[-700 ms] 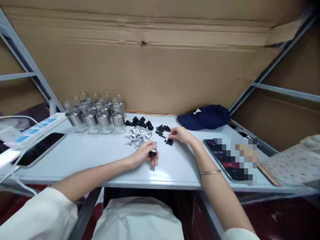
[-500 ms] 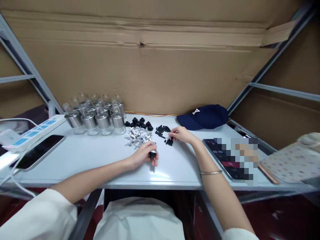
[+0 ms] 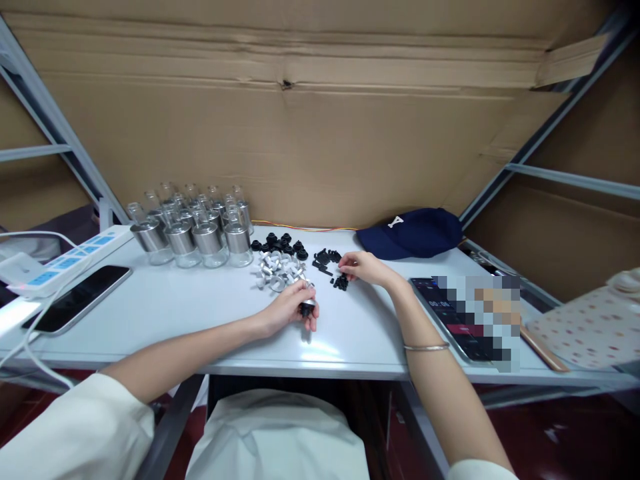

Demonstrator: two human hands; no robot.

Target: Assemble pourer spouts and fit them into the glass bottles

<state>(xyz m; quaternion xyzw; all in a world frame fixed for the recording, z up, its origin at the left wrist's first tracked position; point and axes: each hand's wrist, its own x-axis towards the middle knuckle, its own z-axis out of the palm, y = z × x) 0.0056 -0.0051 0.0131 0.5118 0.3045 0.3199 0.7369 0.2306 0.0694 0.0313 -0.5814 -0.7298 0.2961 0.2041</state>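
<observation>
My left hand (image 3: 295,305) is closed around a small silver-and-black cap (image 3: 307,307), its black end pointing down toward the table. At the small black parts (image 3: 341,283), my right hand (image 3: 363,267) has its thumb and fingertips pinched together; whatever may be between them is too small to make out. Thin black pieces (image 3: 324,259) lie just beyond those fingers. Beside my left hand is a heap of silver-white caps (image 3: 276,268), and behind it a group of round black fittings (image 3: 280,245).
Several glass bottles with metal bands (image 3: 206,241) stand at the back left. A power strip (image 3: 75,260) and a phone (image 3: 80,300) lie at the left. A navy cap (image 3: 413,233) sits at the back right, with another phone (image 3: 445,313) and a dotted pouch (image 3: 590,327) nearer.
The view has shifted slightly. My left hand still grips the silver-and-black cap, and my right hand stays pinched at the small black parts with hardly any motion.
</observation>
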